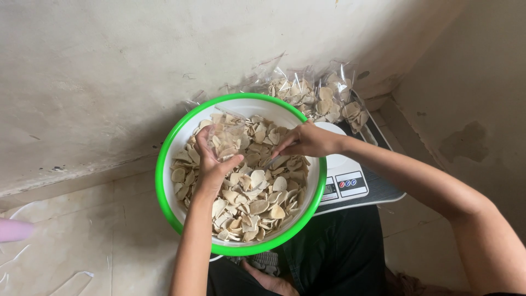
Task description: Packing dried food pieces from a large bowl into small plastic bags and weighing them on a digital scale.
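A white basin with a green rim [164, 164] sits in my lap, filled with pale flat crackers [257, 203]. My left hand [211, 167] is inside the basin, holding up a small clear plastic bag [224, 137] partly filled with crackers. My right hand [307, 141] reaches in from the right over the crackers, fingers pinched on what looks like a thin metal utensil [271, 161]; only part of it shows.
A white kitchen scale [345, 181] on a dark tray sits right of the basin. Several sealed clear bags of crackers [318, 96] lie behind it against the wall. Empty clear bags lie on the tiled floor at lower left. A pink object [13, 230] pokes in at the left edge.
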